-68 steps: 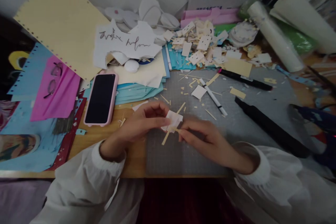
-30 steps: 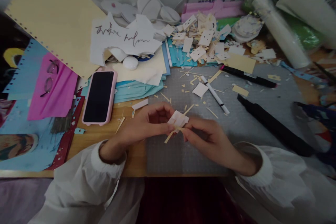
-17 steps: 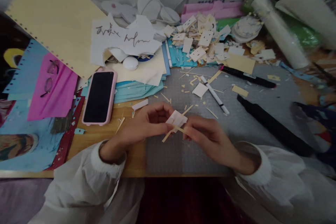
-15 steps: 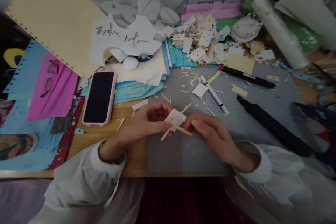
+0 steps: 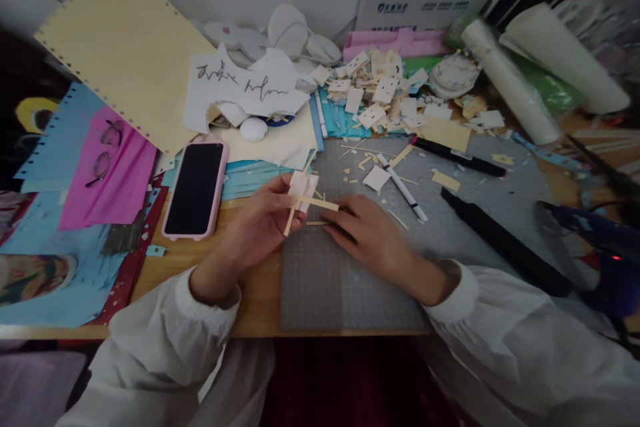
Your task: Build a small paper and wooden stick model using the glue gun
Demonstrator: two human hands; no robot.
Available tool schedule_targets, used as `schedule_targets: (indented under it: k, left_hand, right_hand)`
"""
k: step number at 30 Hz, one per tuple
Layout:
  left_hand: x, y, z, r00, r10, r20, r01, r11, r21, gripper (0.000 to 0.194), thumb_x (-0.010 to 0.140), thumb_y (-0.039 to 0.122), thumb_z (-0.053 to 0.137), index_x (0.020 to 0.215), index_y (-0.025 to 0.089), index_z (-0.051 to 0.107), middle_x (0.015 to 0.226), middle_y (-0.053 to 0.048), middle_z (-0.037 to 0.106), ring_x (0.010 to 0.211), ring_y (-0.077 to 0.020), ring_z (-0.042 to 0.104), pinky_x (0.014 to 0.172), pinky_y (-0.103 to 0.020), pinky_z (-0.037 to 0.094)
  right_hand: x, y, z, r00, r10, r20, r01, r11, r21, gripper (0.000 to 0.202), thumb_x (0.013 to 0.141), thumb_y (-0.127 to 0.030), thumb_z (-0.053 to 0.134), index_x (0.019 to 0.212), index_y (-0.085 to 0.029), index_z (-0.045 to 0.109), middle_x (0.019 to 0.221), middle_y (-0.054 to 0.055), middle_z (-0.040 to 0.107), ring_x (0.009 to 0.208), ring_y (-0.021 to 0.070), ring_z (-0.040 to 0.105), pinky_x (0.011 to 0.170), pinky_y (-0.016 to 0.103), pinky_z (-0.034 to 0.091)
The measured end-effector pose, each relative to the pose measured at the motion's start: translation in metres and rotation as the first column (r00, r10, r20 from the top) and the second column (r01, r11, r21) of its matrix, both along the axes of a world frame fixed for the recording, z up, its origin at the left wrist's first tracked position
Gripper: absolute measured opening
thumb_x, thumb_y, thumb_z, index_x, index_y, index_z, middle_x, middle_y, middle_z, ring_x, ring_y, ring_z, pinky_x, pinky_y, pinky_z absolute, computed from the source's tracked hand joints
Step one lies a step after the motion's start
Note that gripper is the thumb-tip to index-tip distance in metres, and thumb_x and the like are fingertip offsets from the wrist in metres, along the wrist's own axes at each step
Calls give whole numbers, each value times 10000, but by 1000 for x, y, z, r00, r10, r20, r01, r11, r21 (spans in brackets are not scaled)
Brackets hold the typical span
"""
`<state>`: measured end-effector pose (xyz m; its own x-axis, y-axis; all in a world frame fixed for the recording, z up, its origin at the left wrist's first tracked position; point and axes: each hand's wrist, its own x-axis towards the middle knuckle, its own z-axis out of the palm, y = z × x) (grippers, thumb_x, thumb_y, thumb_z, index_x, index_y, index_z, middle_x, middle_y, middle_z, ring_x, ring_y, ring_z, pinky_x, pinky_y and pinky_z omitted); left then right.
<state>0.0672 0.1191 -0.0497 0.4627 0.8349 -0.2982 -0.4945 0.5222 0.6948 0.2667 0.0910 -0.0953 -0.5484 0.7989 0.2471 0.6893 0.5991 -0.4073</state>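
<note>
My left hand is closed on a small white paper square, pinching it between thumb and fingers. Narrow cream paper strips cross over the square; one strip points right, another sticks out below. My right hand is closed, its fingertips at the right end of the crossing strip. A further thin strip shows just below, between the two hands. Under my right hand lies a grey cutting mat.
Beyond the hands are a white pen, a loose white square, a black-and-pink marker and a heap of paper pieces. A phone lies left. To the right are a long black object and a blue tool with a red light.
Both hands have moved left and away from me, with the white square turned more upright. My right hand's fingers have come to the strip's end. The view has shifted slightly.
</note>
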Motion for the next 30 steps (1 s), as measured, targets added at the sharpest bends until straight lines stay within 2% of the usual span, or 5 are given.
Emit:
schedule_targets:
  k: [12, 16, 21, 25, 30]
  left_hand:
    - [-4, -11, -2, 957, -291, -13, 287, 934, 214, 212, 725, 214, 747, 886, 169, 616, 696, 13, 621, 554, -74, 553, 499, -151, 457]
    - [-6, -6, -4, 902, -388, -189, 424, 880, 214, 201, 743, 211, 740, 892, 152, 618, 771, -13, 648, 648, -99, 596, 583, -191, 494]
    - [-1, -5, -12, 738, -494, -460, 608, 783, 135, 218, 770, 211, 703, 958, 141, 619, 860, -44, 683, 730, -117, 624, 639, -216, 499]
    - [6, -14, -15, 622, -287, -728, 643, 719, 266, 236, 816, 260, 643, 1021, 144, 629, 841, -50, 685, 703, -125, 614, 603, -215, 478]
    - [7, -19, -13, 561, 19, -828, 704, 516, 488, 204, 854, 280, 607, 1012, 170, 673, 859, -47, 675, 626, -104, 564, 564, -205, 425]
  right_hand:
    - [-14, 9, 12, 983, 47, 177, -41, 998, -41, 119, 900, -126, 504, 868, -147, 616, 888, 101, 609, 835, 225, 575, 617, 316, 437]
    - [11, 14, 16, 992, -84, -94, 78, 995, -69, 56, 911, -170, 490, 901, -177, 545, 880, 63, 589, 786, 170, 576, 655, 293, 472]
    - [43, 12, 22, 732, -452, -511, 259, 877, -405, 104, 900, -316, 556, 848, -226, 543, 756, 11, 594, 610, 125, 549, 526, 257, 454]
    - [46, 10, 23, 630, -565, -533, 194, 779, -597, 149, 862, -355, 611, 821, -221, 564, 709, -6, 611, 540, 100, 528, 482, 238, 442]
    - [35, 5, 22, 659, -529, -535, 94, 763, -640, 147, 854, -339, 617, 839, -203, 563, 716, -5, 627, 559, 92, 538, 523, 235, 470]
